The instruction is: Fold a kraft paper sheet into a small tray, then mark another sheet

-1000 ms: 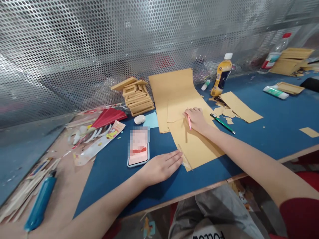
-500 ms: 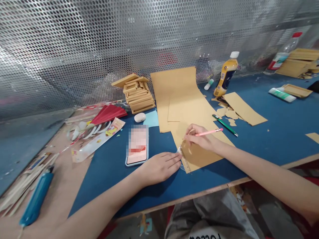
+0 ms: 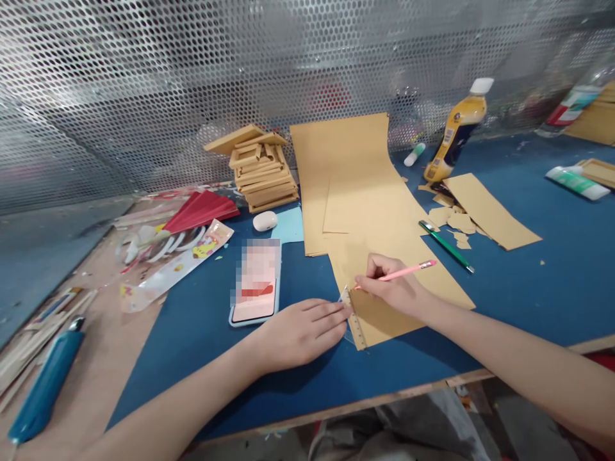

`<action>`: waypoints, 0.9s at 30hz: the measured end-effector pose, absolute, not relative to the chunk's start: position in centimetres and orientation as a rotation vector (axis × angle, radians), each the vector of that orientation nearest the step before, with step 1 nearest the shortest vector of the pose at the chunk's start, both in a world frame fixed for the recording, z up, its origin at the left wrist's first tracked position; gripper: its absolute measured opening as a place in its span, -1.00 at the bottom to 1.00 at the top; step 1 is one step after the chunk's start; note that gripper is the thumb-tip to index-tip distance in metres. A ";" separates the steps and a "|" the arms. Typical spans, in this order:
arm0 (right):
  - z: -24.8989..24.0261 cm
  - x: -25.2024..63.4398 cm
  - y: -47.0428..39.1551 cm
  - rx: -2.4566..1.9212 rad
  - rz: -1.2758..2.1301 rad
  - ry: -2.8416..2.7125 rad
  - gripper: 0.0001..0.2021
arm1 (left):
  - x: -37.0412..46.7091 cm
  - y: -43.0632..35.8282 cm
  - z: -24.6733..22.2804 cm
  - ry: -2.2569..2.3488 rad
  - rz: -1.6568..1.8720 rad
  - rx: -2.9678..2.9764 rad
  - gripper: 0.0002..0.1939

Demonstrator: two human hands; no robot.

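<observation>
My left hand [image 3: 307, 330] lies flat with its fingers stretched out, the fingertips pressing on a clear ruler [image 3: 356, 328]. The ruler runs along the left edge of a brown kraft sheet [image 3: 403, 314]; its outer part is partly hidden under my fingers and hard to make out. In my right hand [image 3: 391, 285] is a pink pencil [image 3: 408, 271], pinched in a writing grip with the eraser end pointing up and right. Its tip is down by the upper end of the ruler. Further sheets of kraft paper [image 3: 353, 166] lie behind, the rear ones curling up against the mesh.
Left of the paper are a phone [image 3: 254, 301], a white earbud case [image 3: 265, 221] and stacked cardboard frames [image 3: 266, 182]. A blue glue gun [image 3: 48, 384] lies far left. To the right are a green cutter [image 3: 446, 248], paper scraps [image 3: 461, 223] and a yellow bottle [image 3: 456, 137].
My right hand has lowered the pencil, bringing its tip close to the ruler's edge. My left hand keeps pressing on the ruler. The whole view has shifted slightly.
</observation>
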State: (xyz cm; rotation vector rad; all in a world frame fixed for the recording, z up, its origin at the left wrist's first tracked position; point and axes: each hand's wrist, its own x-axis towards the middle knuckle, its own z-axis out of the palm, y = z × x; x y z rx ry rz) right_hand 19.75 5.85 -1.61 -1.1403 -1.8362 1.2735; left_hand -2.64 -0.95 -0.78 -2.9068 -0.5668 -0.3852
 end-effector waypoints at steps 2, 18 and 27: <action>-1.7 19.8 5.8 -1.141 1.275 -1.838 -0.74 | -2.6 -0.9 -0.8 -0.567 -0.393 -2.913 -0.71; -1.7 19.7 5.8 -1.125 1.211 -1.886 -0.74 | -2.3 -0.9 -0.4 -0.563 -0.349 -2.937 -0.67; -1.7 19.9 5.6 -1.099 1.153 -1.951 -0.72 | -2.5 -1.0 -0.5 -0.580 -0.326 -2.967 -0.70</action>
